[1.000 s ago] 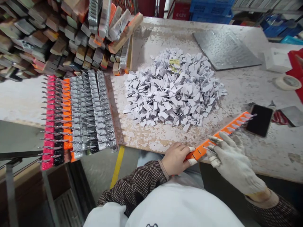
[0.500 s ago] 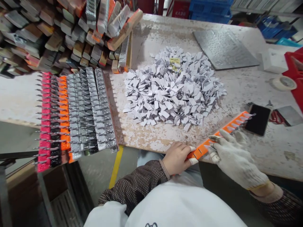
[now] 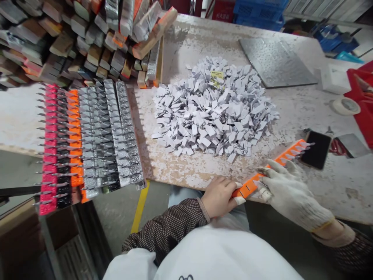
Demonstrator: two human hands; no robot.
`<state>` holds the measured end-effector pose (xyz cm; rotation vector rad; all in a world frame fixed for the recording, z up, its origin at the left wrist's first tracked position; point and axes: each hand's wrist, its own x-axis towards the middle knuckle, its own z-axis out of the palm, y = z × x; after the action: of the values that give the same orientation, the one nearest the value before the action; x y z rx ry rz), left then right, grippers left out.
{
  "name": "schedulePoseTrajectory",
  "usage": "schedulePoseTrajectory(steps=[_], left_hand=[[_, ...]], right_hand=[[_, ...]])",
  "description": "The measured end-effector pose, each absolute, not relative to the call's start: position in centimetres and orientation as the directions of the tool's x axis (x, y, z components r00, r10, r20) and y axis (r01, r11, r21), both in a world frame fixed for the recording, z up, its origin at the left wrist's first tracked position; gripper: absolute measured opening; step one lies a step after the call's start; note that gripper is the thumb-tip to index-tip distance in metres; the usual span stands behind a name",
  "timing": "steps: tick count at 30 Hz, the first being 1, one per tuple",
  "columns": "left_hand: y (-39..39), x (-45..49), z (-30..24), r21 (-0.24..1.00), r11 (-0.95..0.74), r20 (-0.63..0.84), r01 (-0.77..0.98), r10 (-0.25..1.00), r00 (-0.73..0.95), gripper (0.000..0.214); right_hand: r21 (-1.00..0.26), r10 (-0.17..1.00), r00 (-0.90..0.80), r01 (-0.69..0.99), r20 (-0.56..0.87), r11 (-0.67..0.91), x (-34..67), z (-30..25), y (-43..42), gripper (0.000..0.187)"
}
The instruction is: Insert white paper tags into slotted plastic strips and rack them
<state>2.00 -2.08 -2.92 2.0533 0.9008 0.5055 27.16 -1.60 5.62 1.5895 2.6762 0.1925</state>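
Observation:
My left hand (image 3: 218,196), bare with white coverings on the thumb and a fingertip, is closed round the near end of an orange slotted bar (image 3: 248,187). Several pale pointed pieces (image 3: 294,151) stick out along the bar's far half, while dark slits show near my left hand. My right hand (image 3: 291,196), in a white knitted glove, is closed at the bar's middle. Its thumb and forefinger pinch a small pale pointed piece (image 3: 257,182) at the bar; the glove partly hides it. Beyond the bar lies a heap of small white pieces (image 3: 204,116).
At left stand pink, black, orange and silver bars (image 3: 96,136) fitted with pointed pieces. Stacked bars (image 3: 87,42) rise behind them. A phone (image 3: 316,149) lies off the bar's far end, near a tape roll (image 3: 345,105), a red bin (image 3: 359,97) and a metal sheet (image 3: 276,62).
The view has shifted slightly. Both hands keep the same grip on the bar and the small piece, with hardly any movement.

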Motion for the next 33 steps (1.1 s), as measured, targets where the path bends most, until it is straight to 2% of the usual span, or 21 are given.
schedulePoseTrajectory(steps=[7, 15, 22, 27, 33], left_hand=[[-1.9, 1.9, -2.6, 0.817, -0.408, 0.034, 0.408, 0.74, 0.672, 0.04], [-2.1, 1.9, -2.8, 0.818, -0.412, 0.043, 0.401, 0.74, 0.671, 0.043], [-2.1, 2.0, -2.9, 0.822, -0.404, 0.033, 0.401, 0.738, 0.674, 0.042], [-2.1, 1.9, -2.9, 0.812, -0.416, 0.032, 0.409, 0.732, 0.681, 0.041], [-2.0, 1.8, -2.7, 0.817, -0.413, 0.027, 0.402, 0.724, 0.689, 0.04]], right_hand=[[0.197, 0.836, -0.547, 0.824, 0.038, 0.531, 26.4, 6.2, -1.6, 0.029], [0.104, 0.833, -0.553, 0.828, -0.009, 0.551, 27.5, 5.2, -0.8, 0.026], [0.214, 0.812, -0.584, 0.791, -0.013, 0.572, 26.7, 5.6, -0.6, 0.022], [0.141, 0.804, -0.594, 0.797, 0.009, 0.587, 26.6, 5.7, -0.4, 0.025], [0.153, 0.765, -0.643, 0.755, -0.018, 0.638, 27.1, 5.7, 0.6, 0.031]])
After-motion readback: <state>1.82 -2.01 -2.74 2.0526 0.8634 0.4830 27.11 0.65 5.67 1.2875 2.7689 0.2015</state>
